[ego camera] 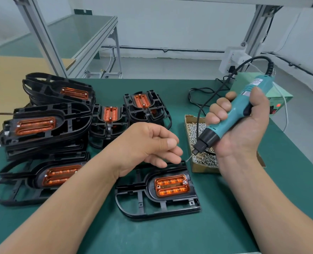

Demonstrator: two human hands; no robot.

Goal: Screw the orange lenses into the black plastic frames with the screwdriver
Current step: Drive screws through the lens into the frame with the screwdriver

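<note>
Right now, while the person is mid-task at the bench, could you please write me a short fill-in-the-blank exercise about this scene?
1. The right hand grips a teal electric ____.
2. The cardboard box under that tool is filled with small metal ____.
3. The lens in the nearest black frame is coloured ____.
4. The bench is covered by a ____ mat.

Missing words: screwdriver; screws; orange; green.

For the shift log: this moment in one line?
right hand grips teal electric screwdriver | left hand curled beside its bit | orange-lensed black plastic frame below
</note>
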